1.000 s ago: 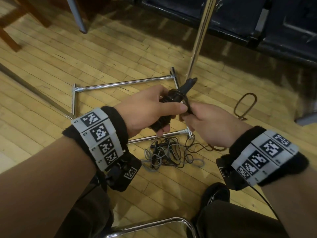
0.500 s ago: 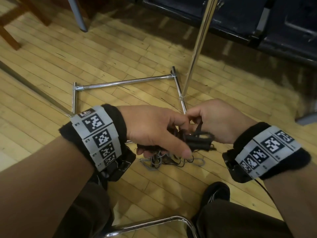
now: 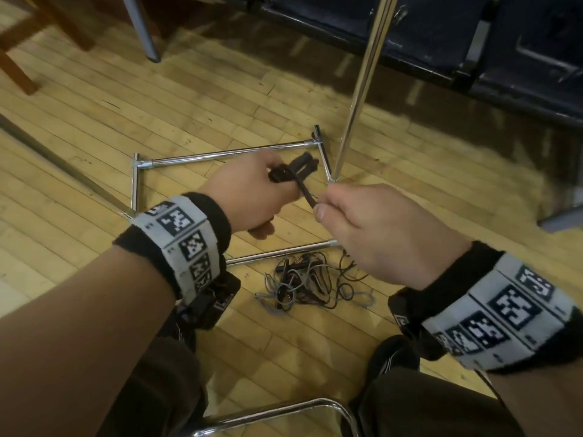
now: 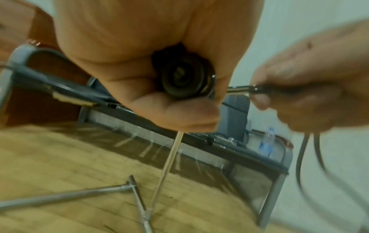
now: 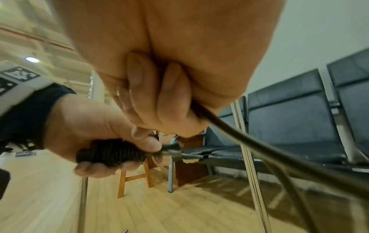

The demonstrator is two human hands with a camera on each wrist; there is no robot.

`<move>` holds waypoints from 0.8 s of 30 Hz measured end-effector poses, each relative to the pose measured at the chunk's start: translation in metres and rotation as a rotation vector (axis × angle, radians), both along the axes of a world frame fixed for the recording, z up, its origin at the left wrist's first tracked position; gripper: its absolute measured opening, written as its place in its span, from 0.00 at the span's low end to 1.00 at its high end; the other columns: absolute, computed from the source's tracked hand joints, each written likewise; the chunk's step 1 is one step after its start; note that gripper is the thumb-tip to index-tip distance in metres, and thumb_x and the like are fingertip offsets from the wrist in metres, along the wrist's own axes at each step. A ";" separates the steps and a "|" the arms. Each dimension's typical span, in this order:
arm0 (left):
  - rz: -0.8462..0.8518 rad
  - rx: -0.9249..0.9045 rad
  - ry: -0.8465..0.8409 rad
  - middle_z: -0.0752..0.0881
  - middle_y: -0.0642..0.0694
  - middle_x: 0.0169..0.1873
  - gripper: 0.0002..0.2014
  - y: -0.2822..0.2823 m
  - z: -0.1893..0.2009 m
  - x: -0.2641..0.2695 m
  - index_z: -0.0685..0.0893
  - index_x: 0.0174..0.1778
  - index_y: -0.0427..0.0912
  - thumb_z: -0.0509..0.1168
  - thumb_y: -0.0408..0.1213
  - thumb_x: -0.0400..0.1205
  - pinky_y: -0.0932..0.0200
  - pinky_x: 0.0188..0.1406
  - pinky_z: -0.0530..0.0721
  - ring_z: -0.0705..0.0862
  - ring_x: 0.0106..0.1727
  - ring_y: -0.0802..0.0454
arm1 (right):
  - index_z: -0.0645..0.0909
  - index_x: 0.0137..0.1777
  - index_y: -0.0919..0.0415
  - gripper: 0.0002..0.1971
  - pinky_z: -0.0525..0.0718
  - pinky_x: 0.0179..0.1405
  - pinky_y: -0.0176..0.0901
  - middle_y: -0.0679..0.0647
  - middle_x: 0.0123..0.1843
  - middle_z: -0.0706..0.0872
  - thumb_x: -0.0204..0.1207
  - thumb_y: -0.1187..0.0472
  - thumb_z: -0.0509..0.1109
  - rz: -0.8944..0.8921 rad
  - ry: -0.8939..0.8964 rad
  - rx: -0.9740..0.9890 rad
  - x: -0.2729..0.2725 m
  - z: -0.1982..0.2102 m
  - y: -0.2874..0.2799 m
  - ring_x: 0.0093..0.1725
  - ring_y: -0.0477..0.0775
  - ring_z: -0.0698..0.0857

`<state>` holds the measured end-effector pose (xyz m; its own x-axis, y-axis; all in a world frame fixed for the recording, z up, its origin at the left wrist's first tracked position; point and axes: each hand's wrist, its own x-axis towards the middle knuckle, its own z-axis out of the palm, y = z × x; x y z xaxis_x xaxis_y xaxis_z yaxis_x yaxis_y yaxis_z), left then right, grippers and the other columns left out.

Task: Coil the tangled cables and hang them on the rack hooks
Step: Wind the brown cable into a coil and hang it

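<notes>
My left hand [image 3: 252,197] grips a tightly wound black cable coil [image 3: 288,173], seen end-on as a dark spiral [image 4: 183,78] and from the side as a ribbed bundle [image 5: 111,152]. My right hand [image 3: 375,228] pinches the loose end of that cable [image 3: 304,193] between thumb and fingers, a short way right of the coil; the tail [image 5: 259,141] trails off below it. A tangle of grey and black cables [image 3: 309,282] lies on the wooden floor beneath my hands. The chrome rack pole [image 3: 362,89] rises from its base frame [image 3: 227,156] just beyond my hands. No hooks are in view.
Dark blue waiting-room seats [image 3: 473,36] line the wall behind the rack. A wooden stool leg [image 3: 19,67] and a grey chair leg [image 3: 142,29] stand at the back left. A chrome chair rail [image 3: 277,411] and my black shoe [image 3: 391,354] are near me.
Both hands lifted from low over the tangle. The left hand moved up and away with the coil, and the right hand pulled the cable end out to the right.
</notes>
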<state>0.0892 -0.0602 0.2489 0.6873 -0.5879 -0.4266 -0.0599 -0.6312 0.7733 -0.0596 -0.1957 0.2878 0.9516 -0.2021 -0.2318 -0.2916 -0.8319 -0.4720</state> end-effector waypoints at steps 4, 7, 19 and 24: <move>-0.008 -0.199 0.331 0.90 0.38 0.45 0.16 0.006 0.000 0.010 0.85 0.59 0.54 0.82 0.39 0.80 0.52 0.29 0.89 0.92 0.33 0.41 | 0.79 0.50 0.46 0.14 0.84 0.37 0.49 0.47 0.40 0.85 0.90 0.43 0.55 -0.009 0.141 0.042 0.000 -0.013 -0.014 0.39 0.45 0.83; -0.124 -0.311 0.459 0.91 0.43 0.42 0.17 0.008 0.004 0.011 0.88 0.54 0.60 0.83 0.37 0.75 0.55 0.25 0.86 0.89 0.33 0.42 | 0.80 0.48 0.45 0.14 0.77 0.26 0.33 0.39 0.33 0.85 0.90 0.44 0.57 -0.020 0.217 0.134 -0.001 -0.023 -0.021 0.32 0.37 0.83; -0.784 0.098 0.418 0.93 0.45 0.42 0.14 0.002 0.018 -0.032 0.86 0.59 0.58 0.77 0.56 0.82 0.58 0.29 0.88 0.89 0.30 0.50 | 0.86 0.48 0.45 0.09 0.85 0.40 0.49 0.39 0.42 0.89 0.88 0.55 0.67 -0.009 0.261 0.256 0.003 -0.031 -0.035 0.43 0.39 0.85; -0.755 0.428 0.002 0.93 0.50 0.41 0.21 -0.003 0.004 -0.045 0.81 0.64 0.58 0.76 0.61 0.81 0.57 0.27 0.93 0.93 0.30 0.53 | 0.84 0.44 0.43 0.06 0.71 0.28 0.35 0.40 0.34 0.80 0.83 0.51 0.71 0.097 0.179 -0.207 0.007 -0.021 -0.024 0.34 0.40 0.78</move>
<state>0.0442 -0.0629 0.2525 0.1767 -0.6753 -0.7161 -0.5794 -0.6595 0.4790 -0.0529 -0.2193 0.2667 0.9163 -0.1732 -0.3612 -0.2698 -0.9333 -0.2370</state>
